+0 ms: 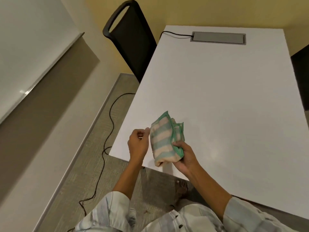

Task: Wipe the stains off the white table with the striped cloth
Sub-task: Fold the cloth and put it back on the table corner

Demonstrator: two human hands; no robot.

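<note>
white table [225,101] filled the right of the room, no stains visible on it. above its near left corner, the right hand [184,158] clamped the folded striped cloth [164,141], likely bunching it to wipe. left hand [138,142], loosely curled, touched the cloth's edge. farther off, a recessed cable box [218,38] had 1 cable [175,34] entering.

A single wide-angle camera was worn on the person's head and faced forward and steeply down. It looked over the near left corner of the white table [225,97], whose top ran away toward the upper right of the frame. Both hands sat close beneath the lens, low in the centre. The floor [80,173] and wall filled the left side, and a black chair [133,47] stood at the far left edge. Straight lines bowed toward the frame borders.
</note>
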